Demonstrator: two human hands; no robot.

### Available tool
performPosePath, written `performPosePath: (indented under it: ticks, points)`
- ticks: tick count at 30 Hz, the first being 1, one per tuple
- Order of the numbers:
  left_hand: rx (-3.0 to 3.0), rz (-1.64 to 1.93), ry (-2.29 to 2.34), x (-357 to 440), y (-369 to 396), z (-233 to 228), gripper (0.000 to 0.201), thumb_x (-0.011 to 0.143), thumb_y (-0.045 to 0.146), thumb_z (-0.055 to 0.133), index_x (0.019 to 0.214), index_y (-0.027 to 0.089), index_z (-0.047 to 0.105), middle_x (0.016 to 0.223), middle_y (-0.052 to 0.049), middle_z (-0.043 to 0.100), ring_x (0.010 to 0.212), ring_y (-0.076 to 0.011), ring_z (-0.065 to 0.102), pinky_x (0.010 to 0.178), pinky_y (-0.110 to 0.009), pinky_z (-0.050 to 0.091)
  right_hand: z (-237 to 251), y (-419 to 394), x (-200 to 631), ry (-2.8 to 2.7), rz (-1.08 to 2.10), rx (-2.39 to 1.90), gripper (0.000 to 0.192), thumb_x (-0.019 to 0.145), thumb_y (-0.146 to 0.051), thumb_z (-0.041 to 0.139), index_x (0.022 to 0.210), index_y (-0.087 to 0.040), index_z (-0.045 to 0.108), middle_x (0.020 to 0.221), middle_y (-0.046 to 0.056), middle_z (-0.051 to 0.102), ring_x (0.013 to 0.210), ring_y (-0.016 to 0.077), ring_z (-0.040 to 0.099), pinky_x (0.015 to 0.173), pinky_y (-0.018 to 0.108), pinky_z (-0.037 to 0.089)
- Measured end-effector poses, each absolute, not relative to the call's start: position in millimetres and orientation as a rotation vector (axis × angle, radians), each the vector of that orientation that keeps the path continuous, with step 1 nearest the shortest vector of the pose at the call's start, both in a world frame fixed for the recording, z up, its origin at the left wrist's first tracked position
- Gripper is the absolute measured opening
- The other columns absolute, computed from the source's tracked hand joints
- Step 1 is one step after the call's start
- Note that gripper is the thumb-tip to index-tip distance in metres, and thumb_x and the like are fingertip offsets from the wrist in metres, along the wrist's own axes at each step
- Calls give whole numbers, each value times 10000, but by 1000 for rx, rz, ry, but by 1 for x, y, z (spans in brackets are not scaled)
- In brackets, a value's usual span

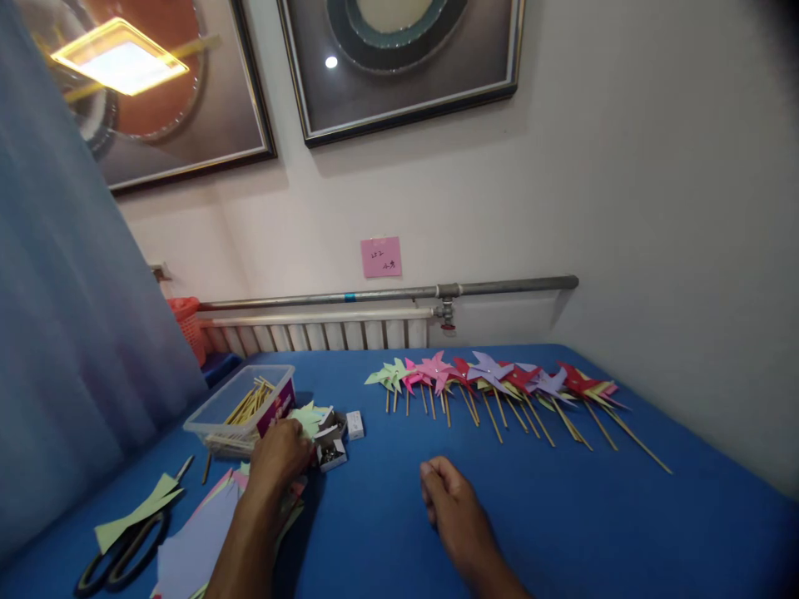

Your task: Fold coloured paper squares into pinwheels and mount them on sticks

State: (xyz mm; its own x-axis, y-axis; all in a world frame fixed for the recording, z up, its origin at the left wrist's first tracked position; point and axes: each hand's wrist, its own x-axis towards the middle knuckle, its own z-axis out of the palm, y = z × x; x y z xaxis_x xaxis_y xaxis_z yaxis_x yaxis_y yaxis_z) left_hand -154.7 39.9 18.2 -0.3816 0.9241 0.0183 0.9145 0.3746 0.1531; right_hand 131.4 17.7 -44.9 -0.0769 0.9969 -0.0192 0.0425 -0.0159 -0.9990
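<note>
Pale-green paper (pixel 310 416), close by my left hand (pixel 280 453), at about its one o'clock; left grip hidden, can't tell. Right hand (pixel 454 507) loosely curled, nothing visible inside. Likely light, creases easily; best pinched by an edge.

Over the link I see pinwheels (pixel 490 368) in a row on the far side of the table (pixel 387 516), middle to right. At left I have a tub (pixel 205 426) with sticks (pixel 250 403) in it, small boxes (pixel 331 455) just right and, nearer, scissors (pixel 120 567) left of paper sheets (pixel 200 537).
</note>
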Motion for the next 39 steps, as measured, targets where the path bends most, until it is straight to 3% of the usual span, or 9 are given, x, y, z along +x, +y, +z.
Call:
performPosePath:
  ticks: [10,15,20,26,33,39]
  points:
    - [1703,180,2525,-154,41,16,282,978,226,487,960,178,764,1119,-204,819,1029,-347,776,788,-388,496,-46,16,131,-1290,1265,-1197,465,871,-693,538,704,-273,433,598,-71,443,516,134,403,512,263,341]
    - [1722,174,2525,-152,40,19,204,934,274,584,991,175,753,1232,-202,794,1117,-337,756,798,-354,492,-43,15,131,-1296,1265,-1198,457,861,-695,537,710,-273,447,581,-74,447,512,135,409,509,262,345]
    - [1694,166,2530,-148,38,23,252,945,231,516,986,168,756,1189,-211,805,1088,-330,765,754,-352,470,-43,15,132,-1305,1270,-1232,470,866,-707,536,705,-274,448,552,-76,431,497,136,389,505,267,330]
    - [1704,183,2544,-147,37,24,276,952,209,513,1022,158,776,1210,-221,798,1131,-328,754,813,-360,492,-43,16,132,-1304,1274,-1224,486,846,-725,552,694,-277,443,566,-73,434,505,139,401,510,273,337]
    - [1663,164,2564,-146,36,26,412,1031,217,378,1089,165,782,1212,-211,806,1146,-342,763,861,-384,520,-45,17,133,-1327,1264,-1244,497,838,-743,559,691,-280,453,563,-69,446,504,147,432,510,277,365]
    - [1646,195,2596,-147,35,26,378,1041,223,412,1159,150,763,1203,-217,809,1125,-337,768,876,-374,518,-43,18,132,-1327,1253,-1238,495,821,-740,553,680,-278,444,581,-62,454,510,146,426,508,279,357]
